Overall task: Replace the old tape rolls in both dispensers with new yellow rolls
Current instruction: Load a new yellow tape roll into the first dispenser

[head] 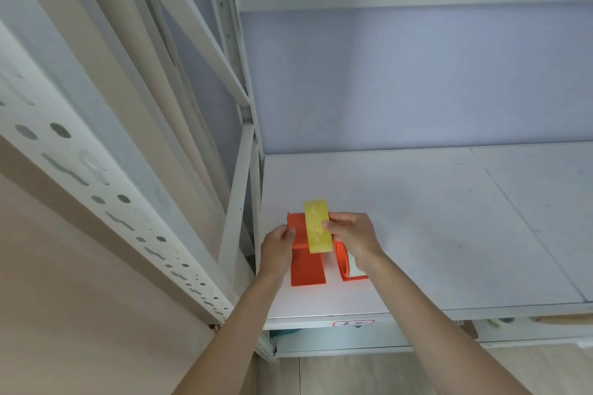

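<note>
White metal shelf (417, 234) against pale wall, perforated upright (96, 189) at left. Both forearms reach forward over shelf edge. Left hand (277, 245) pinches left side of orange dispenser (306, 261), near shelf's left front corner. Right hand (349, 234) fingers grip right edge of yellow roll (317, 226), seen edge-on, long axis running away from viewer, seated at dispenser's top. Second dispenser (348, 263) just right, partly under right wrist, holding pale roll.

We are gripping the orange dispenser (303, 244) with our left hand (277, 245) while our right hand (351, 236) is pinching the yellow tape roll (317, 226) above it, beside a second dispenser (348, 268) on the white shelf (449, 218).
</note>
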